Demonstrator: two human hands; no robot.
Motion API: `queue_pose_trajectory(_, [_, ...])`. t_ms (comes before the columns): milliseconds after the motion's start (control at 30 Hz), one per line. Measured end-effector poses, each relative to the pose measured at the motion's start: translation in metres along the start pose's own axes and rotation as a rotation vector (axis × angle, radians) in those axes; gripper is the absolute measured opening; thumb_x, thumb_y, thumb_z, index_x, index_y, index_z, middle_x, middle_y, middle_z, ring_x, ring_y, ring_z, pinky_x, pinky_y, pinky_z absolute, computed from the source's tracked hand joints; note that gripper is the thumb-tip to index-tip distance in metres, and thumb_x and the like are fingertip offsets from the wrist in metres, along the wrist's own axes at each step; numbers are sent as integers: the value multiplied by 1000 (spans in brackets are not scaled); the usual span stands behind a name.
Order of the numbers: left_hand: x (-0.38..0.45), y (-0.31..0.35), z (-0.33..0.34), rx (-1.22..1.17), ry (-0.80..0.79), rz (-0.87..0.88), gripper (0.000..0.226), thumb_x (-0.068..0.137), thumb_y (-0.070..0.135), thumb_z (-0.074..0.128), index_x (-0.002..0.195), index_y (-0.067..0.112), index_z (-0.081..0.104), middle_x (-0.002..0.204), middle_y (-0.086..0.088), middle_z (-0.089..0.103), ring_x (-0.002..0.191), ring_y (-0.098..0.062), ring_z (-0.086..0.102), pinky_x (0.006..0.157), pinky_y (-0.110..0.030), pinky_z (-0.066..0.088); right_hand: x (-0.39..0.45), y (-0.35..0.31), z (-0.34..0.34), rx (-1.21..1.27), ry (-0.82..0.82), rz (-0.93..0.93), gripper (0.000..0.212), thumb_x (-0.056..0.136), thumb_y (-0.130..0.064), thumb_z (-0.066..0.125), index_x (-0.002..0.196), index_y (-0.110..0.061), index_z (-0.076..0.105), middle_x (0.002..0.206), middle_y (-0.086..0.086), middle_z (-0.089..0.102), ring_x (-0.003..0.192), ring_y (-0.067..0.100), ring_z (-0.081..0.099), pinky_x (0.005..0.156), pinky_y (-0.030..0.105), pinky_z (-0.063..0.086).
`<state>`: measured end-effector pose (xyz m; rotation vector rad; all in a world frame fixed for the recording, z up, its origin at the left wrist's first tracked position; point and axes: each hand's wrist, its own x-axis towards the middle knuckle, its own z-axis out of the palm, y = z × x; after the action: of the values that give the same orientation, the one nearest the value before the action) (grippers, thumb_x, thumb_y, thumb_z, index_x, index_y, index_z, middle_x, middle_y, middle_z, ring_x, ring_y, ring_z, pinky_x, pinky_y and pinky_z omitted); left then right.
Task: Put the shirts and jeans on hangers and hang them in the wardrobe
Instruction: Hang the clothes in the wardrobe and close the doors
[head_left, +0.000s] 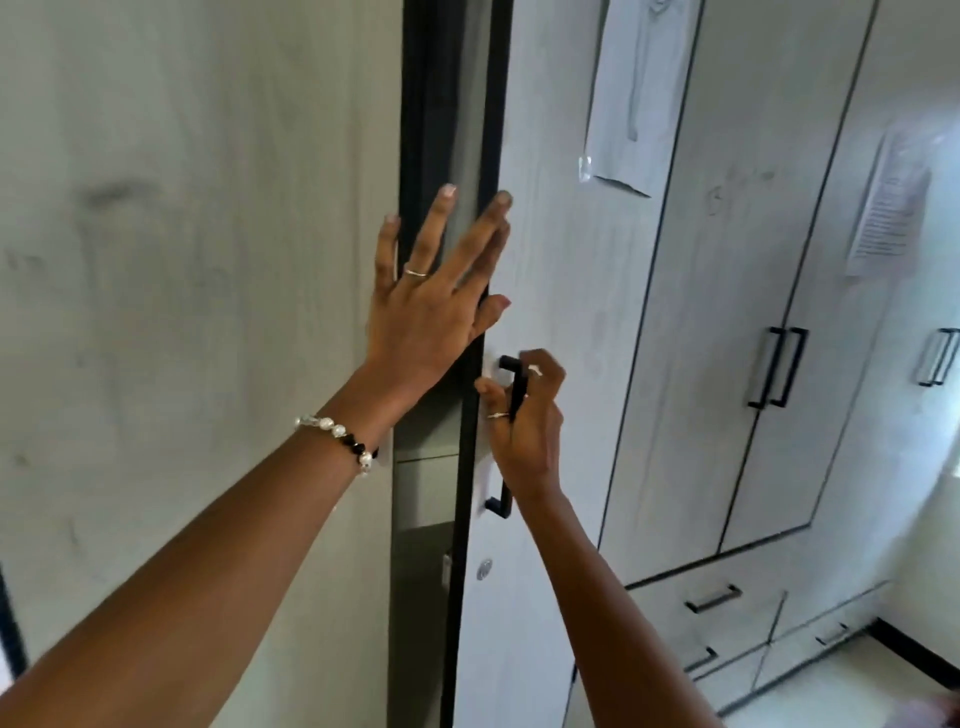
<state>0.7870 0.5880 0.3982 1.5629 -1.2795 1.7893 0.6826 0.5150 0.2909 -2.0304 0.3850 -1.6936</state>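
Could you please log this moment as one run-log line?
right hand: grips black door handle | left hand: flat at door edge | wardrobe: ajar | clothes: none visible
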Motion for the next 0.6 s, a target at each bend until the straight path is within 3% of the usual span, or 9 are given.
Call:
queue_pose_trajectory(100, [-2,-15,14,42,-30,30,69,96,53,33,153,22,9,159,8,12,145,-29,15,111,-58,8,15,3,13,17,-31,39,55,91,-33,62,132,-23,27,95,-1,63,66,7,61,69,20,54])
queue_pose_trajectory(233, [-7,-37,38,62,-91,27,70,97,52,32,153,19,4,160,7,5,146,-29,9,111,-58,3,33,7,36,-65,-51,44,46,87,-44,62,121,-25,37,73,6,61,56,21,59,59,41,56])
queue_pose_trajectory(267, [-8,-41,44,59,-116,22,70,98,51,32,153,19,4,160,6,4,147,-30,7,111,-58,1,35,9,42,-74,-64,54,45,87,-44,62,119,-25,37,70,7,59,55,22,58,59,40,55])
queue_pose_trajectory(333, [-12,-47,56,58,-151,-9,70,98,51,32,153,20,2,160,7,2,147,-30,4,109,-60,-2,38,15,53,-103,-98,67,44,88,-40,65,118,-22,39,67,3,56,54,16,55,56,26,52])
queue_pose_trajectory(367, [-14,-49,62,62,-168,-32,71,97,50,33,153,20,1,160,8,0,147,-30,2,108,-61,-3,39,18,58,-132,-125,89,43,88,-38,65,118,-19,40,67,-1,54,55,11,53,53,15,45])
queue_pose_trajectory(433, [-14,-52,70,48,-210,-77,75,95,50,38,153,21,0,160,9,-1,147,-28,-2,105,-65,-6,40,28,66,-224,-211,145,36,90,-35,65,112,-14,46,74,-6,52,61,3,50,54,9,36])
queue_pose_trajectory(600, [-1,-65,82,43,-315,-109,90,83,47,61,152,17,12,159,2,13,147,-27,-10,102,-65,-15,32,58,94,-381,-390,227,26,91,-34,64,90,-9,56,83,4,56,69,15,54,64,28,49])
